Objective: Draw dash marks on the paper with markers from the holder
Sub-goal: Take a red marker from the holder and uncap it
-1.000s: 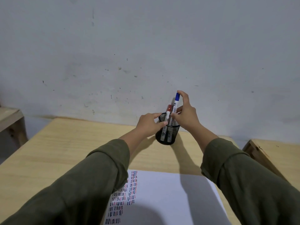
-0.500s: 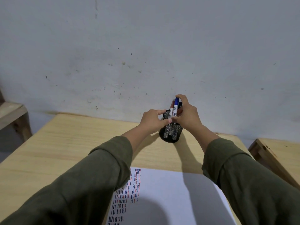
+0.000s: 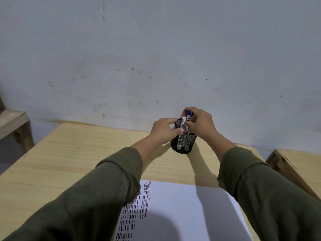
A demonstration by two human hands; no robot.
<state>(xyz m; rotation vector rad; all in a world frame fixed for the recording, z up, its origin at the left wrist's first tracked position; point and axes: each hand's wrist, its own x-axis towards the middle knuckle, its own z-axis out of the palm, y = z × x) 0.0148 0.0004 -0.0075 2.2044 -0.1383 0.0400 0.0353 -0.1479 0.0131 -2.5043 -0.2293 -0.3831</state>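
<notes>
While both olive-sleeved arms reached toward twelve o'clock, the black mesh holder (image 3: 182,143) stood on the wooden tabletop (image 3: 73,164) close to the grey wall (image 3: 156,49). The left hand (image 3: 164,130) curled around the holder's rim from nine o'clock, thumb and forefinger touching the mesh. The right hand (image 3: 199,125) came in from three o'clock, its fingers closed about the upper end of the blue-capped marker (image 3: 189,113), which stood in the holder. Just beside it, at its nine o'clock, the red-capped marker (image 3: 184,119) stood upright in the same holder; whether the right fingers touched it too could not be told. The white barrels of both showed through the mesh. At six o'clock from the holder, well apart from it, the white paper (image 3: 191,206) lay flat on the tabletop, with columns of short black, red and blue dash marks (image 3: 139,207) along its left part, partly hidden by the left sleeve (image 3: 97,193).
</notes>
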